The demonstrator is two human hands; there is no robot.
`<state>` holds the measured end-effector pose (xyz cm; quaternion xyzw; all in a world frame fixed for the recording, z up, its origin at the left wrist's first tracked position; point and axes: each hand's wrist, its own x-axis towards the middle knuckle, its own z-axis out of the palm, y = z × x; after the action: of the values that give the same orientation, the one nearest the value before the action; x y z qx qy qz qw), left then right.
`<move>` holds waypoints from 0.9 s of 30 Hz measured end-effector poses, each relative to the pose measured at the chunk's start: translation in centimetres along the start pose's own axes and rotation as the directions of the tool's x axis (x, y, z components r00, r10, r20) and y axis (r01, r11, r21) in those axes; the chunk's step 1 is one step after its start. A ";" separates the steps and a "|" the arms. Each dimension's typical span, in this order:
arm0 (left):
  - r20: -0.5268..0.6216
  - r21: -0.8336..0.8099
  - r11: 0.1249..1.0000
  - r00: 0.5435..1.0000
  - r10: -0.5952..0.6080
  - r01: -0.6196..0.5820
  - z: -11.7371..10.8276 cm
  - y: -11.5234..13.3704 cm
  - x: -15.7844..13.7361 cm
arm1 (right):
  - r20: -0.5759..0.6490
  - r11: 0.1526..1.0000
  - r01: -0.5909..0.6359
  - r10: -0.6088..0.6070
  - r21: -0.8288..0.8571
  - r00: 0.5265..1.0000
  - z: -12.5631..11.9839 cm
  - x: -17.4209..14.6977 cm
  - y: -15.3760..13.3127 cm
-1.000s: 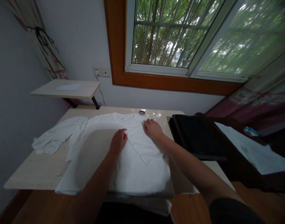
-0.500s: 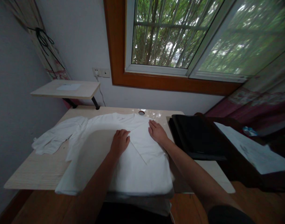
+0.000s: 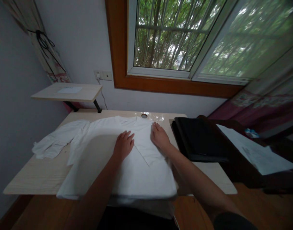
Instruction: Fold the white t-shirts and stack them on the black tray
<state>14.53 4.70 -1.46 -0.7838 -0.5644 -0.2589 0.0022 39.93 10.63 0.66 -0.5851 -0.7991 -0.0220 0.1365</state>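
A white T-shirt (image 3: 100, 172) is spread on the table with its collar at the far side. Its right edge is folded inward, so the right sleeve (image 3: 145, 147) lies across the body of the shirt. My left hand (image 3: 124, 144) rests palm down on the middle of the shirt, fingers stretched out beside the sleeve's edge. At the folded right edge my right hand (image 3: 160, 135) lies flat on the cloth, fingers extended close together. The long left sleeve (image 3: 60, 139) lies crumpled out to the left. The shirt's near edge reaches the table's front.
The pale wooden table (image 3: 28, 175) stands against the wall under a window. A raised shelf (image 3: 86, 92) with a paper (image 3: 70, 90) is at the back left. Black flat cases (image 3: 201, 137) lie to the right, beside a large white sheet (image 3: 251, 150) on dark furniture.
My right hand has slid slightly left along the folded edge. My left hand's fingers have spread a little on the cloth. The camera view has shifted slightly.
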 end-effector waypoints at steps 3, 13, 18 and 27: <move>-0.001 0.000 1.000 1.000 0.002 -0.002 0.1 0.0 -0.1 | -0.010 0.996 0.074 -0.074 0.059 0.997 0.3 -2.2 -2.3; 0.012 -0.005 1.000 1.000 -0.010 0.010 0.0 0.2 -0.1 | -0.021 0.998 0.031 -0.030 0.048 0.999 1.4 -5.2 -1.7; -0.001 0.000 1.000 1.000 -0.024 0.024 0.3 0.0 -0.1 | 0.000 0.999 0.035 -0.035 0.025 0.999 1.0 -5.6 -1.2; -0.020 0.013 0.999 0.998 -0.051 0.052 0.3 0.2 -0.2 | 0.057 1.000 0.027 -0.026 -0.012 0.998 0.7 -6.5 -0.4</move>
<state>14.80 4.48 -1.73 -0.7664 -0.5862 -0.2626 0.0065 41.21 4.63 -1.50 -0.5758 -0.8101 -0.0123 0.1097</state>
